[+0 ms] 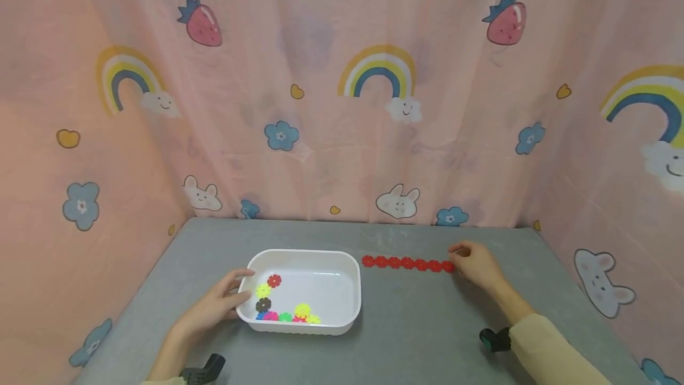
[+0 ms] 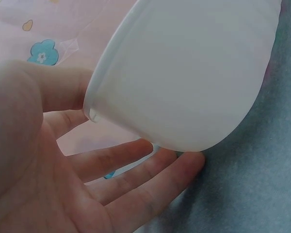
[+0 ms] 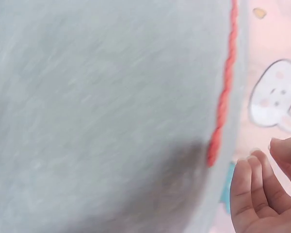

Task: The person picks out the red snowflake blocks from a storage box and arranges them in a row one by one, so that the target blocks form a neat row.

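A white plastic tub (image 1: 342, 290) stands on the grey table and holds several coloured snowflake discs (image 1: 283, 311) along its near-left side. My left hand (image 1: 230, 296) rests against the tub's left wall (image 2: 194, 82). Its fingers (image 2: 150, 179) lie nearly straight along the wall and the thumb is by the rim. A straight chain of red discs (image 1: 408, 264) lies to the right of the tub. My right hand (image 1: 472, 263) sits at the chain's right end. In the right wrist view its fingers (image 3: 247, 189) are loosely curled and empty, a small gap from the red chain (image 3: 218, 116).
Pink curtains printed with rainbows, strawberries and rabbits (image 1: 398, 202) close in the table on the left, back and right. The grey tabletop (image 1: 417, 325) runs to the curtains' feet. Black wrist mounts (image 1: 494, 339) show near both forearms.
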Demonstrator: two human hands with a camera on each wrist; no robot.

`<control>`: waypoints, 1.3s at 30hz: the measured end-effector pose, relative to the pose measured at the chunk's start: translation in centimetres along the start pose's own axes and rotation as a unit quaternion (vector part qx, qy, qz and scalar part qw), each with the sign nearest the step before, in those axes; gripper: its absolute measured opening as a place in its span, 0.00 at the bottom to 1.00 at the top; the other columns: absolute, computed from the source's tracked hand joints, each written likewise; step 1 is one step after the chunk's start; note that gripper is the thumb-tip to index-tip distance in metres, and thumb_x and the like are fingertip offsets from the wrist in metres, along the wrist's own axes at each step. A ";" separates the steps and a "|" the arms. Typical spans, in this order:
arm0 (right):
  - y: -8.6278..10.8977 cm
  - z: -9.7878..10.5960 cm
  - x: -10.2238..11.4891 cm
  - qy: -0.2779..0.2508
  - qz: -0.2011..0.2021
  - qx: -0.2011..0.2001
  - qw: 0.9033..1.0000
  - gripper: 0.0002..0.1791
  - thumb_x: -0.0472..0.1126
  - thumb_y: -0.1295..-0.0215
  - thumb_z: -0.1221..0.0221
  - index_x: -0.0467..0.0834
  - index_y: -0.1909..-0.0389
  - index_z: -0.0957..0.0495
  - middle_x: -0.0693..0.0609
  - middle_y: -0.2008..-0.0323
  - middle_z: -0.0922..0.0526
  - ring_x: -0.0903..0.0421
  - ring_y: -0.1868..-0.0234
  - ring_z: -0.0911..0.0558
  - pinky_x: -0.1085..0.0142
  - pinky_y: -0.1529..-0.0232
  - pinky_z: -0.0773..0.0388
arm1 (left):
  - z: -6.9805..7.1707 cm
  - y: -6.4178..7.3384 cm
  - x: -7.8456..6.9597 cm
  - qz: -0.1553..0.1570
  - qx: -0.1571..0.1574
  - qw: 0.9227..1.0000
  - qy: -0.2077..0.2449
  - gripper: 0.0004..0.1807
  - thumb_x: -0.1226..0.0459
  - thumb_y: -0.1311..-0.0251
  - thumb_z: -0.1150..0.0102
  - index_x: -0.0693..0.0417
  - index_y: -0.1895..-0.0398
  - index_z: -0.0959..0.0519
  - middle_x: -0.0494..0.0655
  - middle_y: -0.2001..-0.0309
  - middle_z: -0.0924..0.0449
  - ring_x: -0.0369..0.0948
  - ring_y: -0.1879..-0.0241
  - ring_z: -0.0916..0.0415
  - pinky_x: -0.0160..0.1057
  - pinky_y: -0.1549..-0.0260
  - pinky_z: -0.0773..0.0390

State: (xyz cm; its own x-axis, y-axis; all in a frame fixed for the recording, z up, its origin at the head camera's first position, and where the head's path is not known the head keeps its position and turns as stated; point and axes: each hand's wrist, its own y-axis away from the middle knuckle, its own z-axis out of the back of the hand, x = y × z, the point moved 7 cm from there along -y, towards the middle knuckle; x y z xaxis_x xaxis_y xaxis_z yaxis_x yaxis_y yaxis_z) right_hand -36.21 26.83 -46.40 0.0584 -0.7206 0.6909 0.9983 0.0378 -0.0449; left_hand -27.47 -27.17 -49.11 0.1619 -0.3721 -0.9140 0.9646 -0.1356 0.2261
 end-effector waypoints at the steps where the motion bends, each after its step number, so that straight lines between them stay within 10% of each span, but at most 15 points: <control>1: 0.0 0.1 0.5 0.005 0.008 -0.002 1.000 0.16 0.40 0.26 0.43 0.31 0.48 0.21 0.37 0.57 0.16 0.51 0.67 0.19 0.62 0.69 0.20 | 0.0 0.0 0.0 0.001 -0.002 1.000 0.001 0.28 0.59 0.28 0.41 0.52 0.29 0.34 0.70 0.29 0.39 0.54 0.42 0.24 0.54 0.48 0.18; 10: 0.7 -0.2 5.1 -0.011 0.047 -0.019 0.999 0.15 0.41 0.27 0.41 0.35 0.47 0.19 0.39 0.53 0.16 0.45 0.55 0.18 0.61 0.61 0.19 | 0.1 -0.1 0.1 0.004 -0.010 1.000 0.004 0.27 0.60 0.28 0.41 0.52 0.29 0.34 0.68 0.30 0.37 0.53 0.43 0.24 0.53 0.49 0.18; 39: 3.2 -7.6 16.5 -0.099 0.121 -0.036 0.987 0.10 0.36 0.35 0.33 0.40 0.54 0.16 0.51 0.63 0.16 0.53 0.63 0.20 0.67 0.67 0.18 | 0.1 -0.2 0.3 0.001 -0.006 1.000 0.006 0.28 0.59 0.29 0.40 0.51 0.29 0.34 0.68 0.30 0.36 0.54 0.41 0.25 0.53 0.49 0.18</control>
State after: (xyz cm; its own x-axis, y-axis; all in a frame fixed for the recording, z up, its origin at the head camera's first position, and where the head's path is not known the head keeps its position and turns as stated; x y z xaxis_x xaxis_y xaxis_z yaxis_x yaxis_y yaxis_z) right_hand -32.10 9.85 -40.65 0.3019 -0.5468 0.7810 0.9525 0.1376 -0.2718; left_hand -27.66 -27.33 -49.41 0.1673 -0.3605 -0.9176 0.9666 -0.1232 0.2246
